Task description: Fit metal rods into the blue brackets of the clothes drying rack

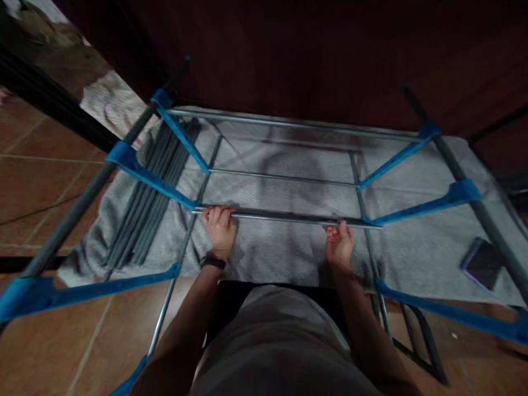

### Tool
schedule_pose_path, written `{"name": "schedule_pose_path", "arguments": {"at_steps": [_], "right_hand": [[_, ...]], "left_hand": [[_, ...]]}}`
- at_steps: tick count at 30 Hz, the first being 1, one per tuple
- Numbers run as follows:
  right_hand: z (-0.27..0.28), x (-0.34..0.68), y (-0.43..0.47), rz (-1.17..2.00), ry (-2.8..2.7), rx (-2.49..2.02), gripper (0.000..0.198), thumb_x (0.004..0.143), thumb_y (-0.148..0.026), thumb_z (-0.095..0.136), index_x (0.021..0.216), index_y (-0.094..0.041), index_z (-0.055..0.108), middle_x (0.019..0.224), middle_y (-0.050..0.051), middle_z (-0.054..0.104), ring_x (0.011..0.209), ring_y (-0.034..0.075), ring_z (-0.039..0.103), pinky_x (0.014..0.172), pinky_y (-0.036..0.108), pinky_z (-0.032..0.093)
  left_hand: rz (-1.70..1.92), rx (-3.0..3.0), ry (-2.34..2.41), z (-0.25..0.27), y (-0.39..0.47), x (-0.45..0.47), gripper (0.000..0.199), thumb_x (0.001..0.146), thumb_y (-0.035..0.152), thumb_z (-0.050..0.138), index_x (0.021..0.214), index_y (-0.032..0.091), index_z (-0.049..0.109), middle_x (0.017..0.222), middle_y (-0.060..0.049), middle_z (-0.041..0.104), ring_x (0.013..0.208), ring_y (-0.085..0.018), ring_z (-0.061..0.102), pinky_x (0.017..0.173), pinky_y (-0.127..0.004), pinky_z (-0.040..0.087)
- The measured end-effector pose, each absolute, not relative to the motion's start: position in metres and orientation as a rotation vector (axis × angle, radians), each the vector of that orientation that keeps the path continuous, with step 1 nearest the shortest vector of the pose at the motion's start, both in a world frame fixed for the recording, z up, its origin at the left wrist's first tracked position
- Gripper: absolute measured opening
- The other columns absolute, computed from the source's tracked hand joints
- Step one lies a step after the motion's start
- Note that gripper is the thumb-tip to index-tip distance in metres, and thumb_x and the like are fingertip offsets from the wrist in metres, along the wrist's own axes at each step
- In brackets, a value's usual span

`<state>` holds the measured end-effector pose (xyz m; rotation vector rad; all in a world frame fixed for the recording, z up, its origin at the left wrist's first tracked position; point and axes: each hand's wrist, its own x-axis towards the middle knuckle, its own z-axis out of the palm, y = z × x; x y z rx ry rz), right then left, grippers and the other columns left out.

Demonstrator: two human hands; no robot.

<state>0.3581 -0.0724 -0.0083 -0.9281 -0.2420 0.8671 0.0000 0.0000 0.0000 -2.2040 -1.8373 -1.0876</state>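
Grey cloth below, two hands on one metal rod

Dark red panelling closes off the space beyond the grip, and tiled floor shows out to its left, past the cloth's edge. Around the hands stands a tubular frame with blue brackets.

Nearest the wearer's body, the metal rod lies crosswise, gripped near both ends. The left hand, with a dark wristband behind it, is palm down, fingers curled over the rod. The right hand is turned more palm up, fingertips pinched on the rod from the near side. Just outside the left fingers, the rod's end meets the tip of a blue left bracket; outside the right fingers it runs a little past the tip of a blue right bracket. Whether either end is seated cannot be told.

Beyond the grip a thin crossbar spans the next pair of brackets, and a thicker far bar lies past that. Left of the left hand rests a bundle of grey tubes; well right of the right hand, a dark phone.

Judging by this, the step in hand is lining the rod up between the brackets. The next move seems to call for a level hold, both ends guided evenly.
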Motion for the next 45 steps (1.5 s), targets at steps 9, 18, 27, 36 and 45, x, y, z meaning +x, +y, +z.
{"name": "schedule_pose_path", "arguments": {"at_steps": [9, 18, 27, 36, 45], "right_hand": [[-0.003, 0.358, -0.074, 0.845, -0.308, -0.952, 0.030, 0.075, -0.042, 0.095, 0.083, -0.032, 0.068, 0.080, -0.009, 0.075, 0.061, 0.008, 0.068, 0.062, 0.022, 0.063], [0.000, 0.356, -0.075, 0.846, -0.326, -0.973, 0.023, 0.075, -0.040, 0.090, 0.087, -0.031, 0.072, 0.085, -0.004, 0.077, 0.073, 0.014, 0.073, 0.067, 0.029, 0.064], [0.009, 0.352, -0.078, 0.907, -0.336, -1.050, 0.031, 0.079, -0.046, 0.089, 0.090, -0.028, 0.067, 0.090, -0.001, 0.080, 0.077, 0.015, 0.076, 0.075, 0.031, 0.065], [0.009, 0.348, -0.075, 0.873, -0.268, -1.085, 0.048, 0.074, -0.051, 0.093, 0.079, -0.025, 0.054, 0.065, -0.008, 0.069, 0.062, 0.013, 0.073, 0.065, 0.025, 0.060], [0.017, 0.337, -0.078, 0.943, -0.308, -1.092, 0.042, 0.077, -0.051, 0.092, 0.087, -0.024, 0.062, 0.088, 0.001, 0.081, 0.070, 0.015, 0.075, 0.071, 0.031, 0.062]], "left_hand": [[-1.042, -2.262, -1.879, 0.005, -0.002, 0.003, 0.032, 0.084, 0.010, 0.051, 0.099, 0.026, 0.076, 0.107, -0.008, 0.076, 0.106, -0.029, 0.065, 0.109, -0.052, 0.036], [-1.055, -2.271, -1.854, 0.004, -0.001, 0.003, 0.031, 0.085, 0.011, 0.051, 0.097, 0.025, 0.076, 0.104, -0.007, 0.077, 0.104, -0.029, 0.066, 0.106, -0.050, 0.038], [-1.034, -2.320, -1.797, 0.005, -0.006, -0.004, 0.032, 0.087, 0.011, 0.051, 0.100, 0.026, 0.076, 0.105, -0.008, 0.077, 0.104, -0.029, 0.065, 0.106, -0.050, 0.039], [-1.035, -2.335, -1.798, 0.007, -0.006, -0.009, 0.032, 0.087, 0.010, 0.052, 0.102, 0.025, 0.077, 0.105, -0.010, 0.076, 0.105, -0.031, 0.063, 0.103, -0.051, 0.040], [-1.040, -2.230, -1.878, 0.012, -0.004, -0.020, 0.027, 0.088, 0.014, 0.052, 0.097, 0.025, 0.076, 0.097, -0.008, 0.074, 0.103, -0.029, 0.064, 0.104, -0.049, 0.040]]}}
